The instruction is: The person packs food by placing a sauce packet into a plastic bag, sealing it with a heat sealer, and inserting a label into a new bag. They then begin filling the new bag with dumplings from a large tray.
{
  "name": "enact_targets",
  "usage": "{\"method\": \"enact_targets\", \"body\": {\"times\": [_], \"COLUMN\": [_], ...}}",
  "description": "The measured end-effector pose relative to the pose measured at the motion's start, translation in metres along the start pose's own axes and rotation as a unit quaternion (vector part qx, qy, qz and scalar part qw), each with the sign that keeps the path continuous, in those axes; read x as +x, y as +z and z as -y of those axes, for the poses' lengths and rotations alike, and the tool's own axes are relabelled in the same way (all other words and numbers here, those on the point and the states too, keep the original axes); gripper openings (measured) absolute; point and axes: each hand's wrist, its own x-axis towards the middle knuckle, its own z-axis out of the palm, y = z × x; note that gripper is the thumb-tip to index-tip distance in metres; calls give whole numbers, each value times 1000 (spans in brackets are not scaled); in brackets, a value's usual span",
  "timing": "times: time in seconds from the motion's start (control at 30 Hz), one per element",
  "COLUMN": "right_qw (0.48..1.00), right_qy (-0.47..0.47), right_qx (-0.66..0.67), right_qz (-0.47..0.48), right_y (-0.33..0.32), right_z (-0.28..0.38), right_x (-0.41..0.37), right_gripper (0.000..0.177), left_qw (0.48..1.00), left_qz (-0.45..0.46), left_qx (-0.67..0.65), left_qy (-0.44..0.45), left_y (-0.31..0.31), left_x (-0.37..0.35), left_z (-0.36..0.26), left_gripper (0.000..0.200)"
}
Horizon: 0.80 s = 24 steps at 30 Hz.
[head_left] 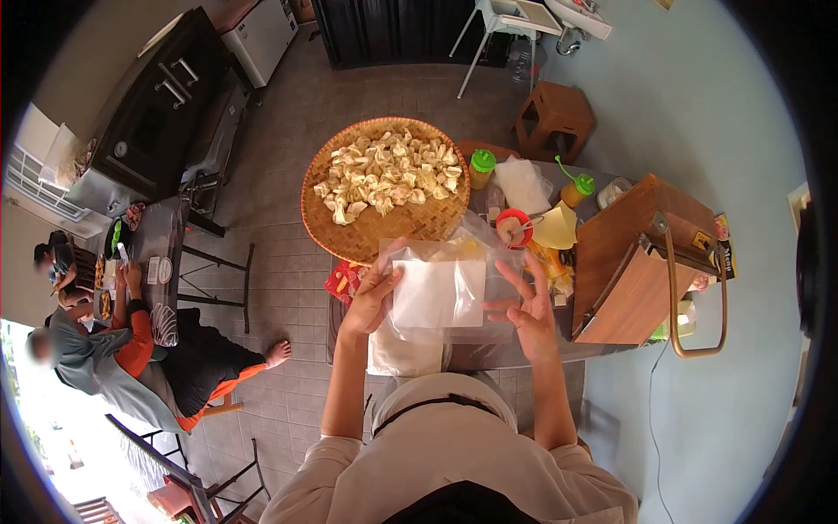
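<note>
A clear plastic bag with a white rectangular sheet (pixel 441 293) in or on it is held up in front of me. My left hand (pixel 374 293) grips its left edge between thumb and fingers. At the right edge of the plastic is my right hand (pixel 526 306), its fingers spread apart. Just beyond my hands, a round woven tray (pixel 349 229) carries many pale folded dumpling-like pieces (pixel 393 170). Right of the tray stands a red bowl (pixel 513 227) with a light paste and a spoon.
Green-lidded bottles (pixel 481 168), a yellow packet (pixel 556 229) and a wooden cabinet (pixel 628 271) stand on the right. A red packet (pixel 342 281) lies left of my hands. Two people sit at a table (pixel 161 236) at far left. A brown stool (pixel 556 118) stands behind.
</note>
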Motion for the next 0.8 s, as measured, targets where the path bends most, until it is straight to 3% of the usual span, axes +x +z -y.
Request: {"method": "enact_targets", "body": {"times": [0.07,0.13,0.27,0.33,0.37,0.43,0.5,0.53,0.6,0.63,0.7,0.8], "right_qw": [1000,999,994,991,995,994,981,981,981,981,956,949], "right_qy": [-10,-21,-95,-125,-94,-62,55,56,48,48,97,162], "right_qx": [-20,-41,-31,-30,28,86,167,167,-6,-6,24,9], "right_qz": [-12,-23,-37,-31,-31,-31,78,78,188,187,277,271], "right_y": [6,8,-5,-12,-13,-20,-27,-25,-18,-14,-9,-16], "right_z": [10,13,0,-7,-9,-12,-11,-12,-10,-9,-5,5], "right_x": [2,5,13,15,15,13,12,12,10,10,12,16], "right_gripper": [84,89,80,74,68,64,56,56,65,65,77,82], "left_qw": [1000,998,999,991,991,970,960,949,940,930,921,911], "left_qz": [-2,8,-5,21,21,-12,8,28,21,13,5,-20], "left_qx": [-21,45,36,128,128,206,231,256,295,333,350,378], "left_qy": [15,-30,-16,28,28,128,156,183,171,158,169,161], "left_y": [2,-4,5,1,1,4,7,8,13,15,13,9], "left_x": [-1,-2,-7,-7,-7,-5,-5,-6,-12,-14,-14,-15], "left_z": [0,-2,-7,-8,-7,-6,-10,-12,-14,-15,-14,-15], "left_gripper": [43,43,39,36,36,34,32,31,30,28,28,29]}}
